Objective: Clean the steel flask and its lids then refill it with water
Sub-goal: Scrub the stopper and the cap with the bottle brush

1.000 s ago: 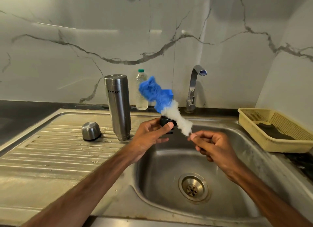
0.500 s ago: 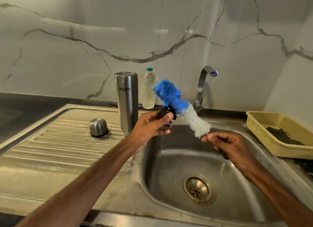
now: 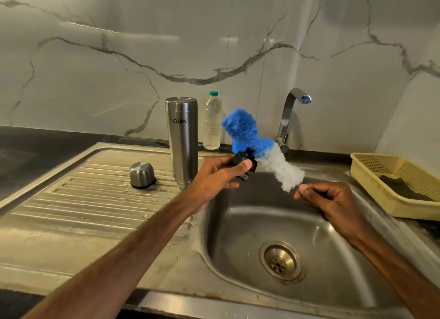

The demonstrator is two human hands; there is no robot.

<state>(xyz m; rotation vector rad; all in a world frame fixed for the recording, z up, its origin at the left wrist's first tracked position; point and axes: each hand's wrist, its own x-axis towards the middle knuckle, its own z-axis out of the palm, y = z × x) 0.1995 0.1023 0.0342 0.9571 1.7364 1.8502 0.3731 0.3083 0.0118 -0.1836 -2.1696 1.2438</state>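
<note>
Apart went the hands: the right hand had drawn away from the left hand compared with a second before, and the brush between them had tipped flatter.

Far left, on the ribbed drainboard, the steel cap sat mouth-down, parked there, I'd say, so it could drip. Just beside it the flask stood on its head, its lettering upside down, and that looked like draining too. It still had no water in it as far as I could judge. Behind it, against the wall, a plastic bottle waited with its green top on.

Centre stage, the left hand pinched the small black inner lid between thumb and fingers, held out over the edge of the basin, probably so any drips fell in. The blue-and-white brush lay right against that lid, so this looked like the scrubbing of the lids and nowhere near the refill.

Behind the brush the tap was dry, with no stream showing. Then the right hand, fingers curled, thumb and forefinger nipped together at the brush's white end. The handle itself was too thin to make out.

Far right, a yellow basket sat on the counter, well apart from the action.
</note>
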